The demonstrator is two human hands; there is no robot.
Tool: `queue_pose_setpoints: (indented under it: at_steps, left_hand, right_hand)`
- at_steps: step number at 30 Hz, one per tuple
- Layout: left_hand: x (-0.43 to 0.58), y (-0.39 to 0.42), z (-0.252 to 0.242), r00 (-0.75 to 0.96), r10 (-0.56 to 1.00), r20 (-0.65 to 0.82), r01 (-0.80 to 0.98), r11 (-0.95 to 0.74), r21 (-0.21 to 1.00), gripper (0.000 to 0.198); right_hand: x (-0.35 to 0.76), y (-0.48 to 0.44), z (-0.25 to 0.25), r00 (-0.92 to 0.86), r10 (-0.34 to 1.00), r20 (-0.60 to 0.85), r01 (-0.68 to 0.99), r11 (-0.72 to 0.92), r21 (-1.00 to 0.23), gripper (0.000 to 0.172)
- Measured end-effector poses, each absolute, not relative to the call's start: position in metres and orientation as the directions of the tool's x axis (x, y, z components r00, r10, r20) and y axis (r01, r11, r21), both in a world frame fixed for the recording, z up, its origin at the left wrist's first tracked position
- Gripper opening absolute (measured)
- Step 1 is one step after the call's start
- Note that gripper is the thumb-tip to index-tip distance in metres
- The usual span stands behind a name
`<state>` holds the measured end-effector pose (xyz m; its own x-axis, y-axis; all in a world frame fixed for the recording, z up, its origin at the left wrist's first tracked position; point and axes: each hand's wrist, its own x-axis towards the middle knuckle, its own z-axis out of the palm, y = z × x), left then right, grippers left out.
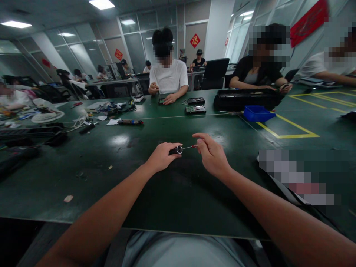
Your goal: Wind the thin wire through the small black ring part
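Observation:
My left hand (161, 156) is closed around a small black cylindrical part (179, 150) with a silver ring at its visible end. Between the thumb and fingers of my right hand (213, 155) is a screwdriver (194, 146) with a reddish handle and a thin metal shaft. Its shaft points left and reaches the ringed end of the part; I cannot tell whether the tip is inside it or only touching. Both hands are just above the green table (178, 193), near its front edge.
Across the table a person in a white shirt (168, 76) handles a small board. Hard drives (195, 109), a black case (247, 99) and a blue bin (258, 113) lie beyond my hands. Cables and tools (130, 122) are at left; a blurred item (294, 178) lies at right.

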<state>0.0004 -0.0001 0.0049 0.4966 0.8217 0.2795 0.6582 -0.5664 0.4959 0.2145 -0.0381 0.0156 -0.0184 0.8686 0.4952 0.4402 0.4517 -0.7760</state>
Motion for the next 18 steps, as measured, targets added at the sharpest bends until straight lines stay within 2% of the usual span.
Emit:
queue_pose_setpoints:
  at_steps: [2,5,10,14,18]
  left_hand:
    - [0.001,0.0,0.004,0.46,0.842,0.282,0.668,-0.537,0.516,0.042]
    - [0.001,-0.001,0.005,0.427,0.852,0.304,0.663,-0.524,0.536,0.045]
    - [-0.003,0.002,0.012,0.483,0.766,0.424,0.598,-0.642,0.479,0.043]
    - [-0.007,0.005,0.016,0.522,0.765,0.378,0.628,-0.645,0.436,0.041]
    - [-0.008,0.007,0.013,0.498,0.81,0.311,0.676,-0.587,0.446,0.04]
  right_hand:
    - [0.213,-0.036,0.014,0.043,0.889,0.456,0.327,0.419,-0.847,0.023]
    - [0.211,-0.03,0.012,0.124,0.931,0.343,0.064,0.338,-0.939,0.023]
    - [0.213,-0.019,0.011,0.1,0.988,0.115,-0.337,0.143,-0.931,0.025]
    - [0.216,-0.011,0.009,0.131,0.99,-0.056,-0.395,0.001,-0.919,0.023]
    - [0.217,-0.008,0.004,0.208,0.978,-0.005,-0.302,0.059,-0.952,0.021]
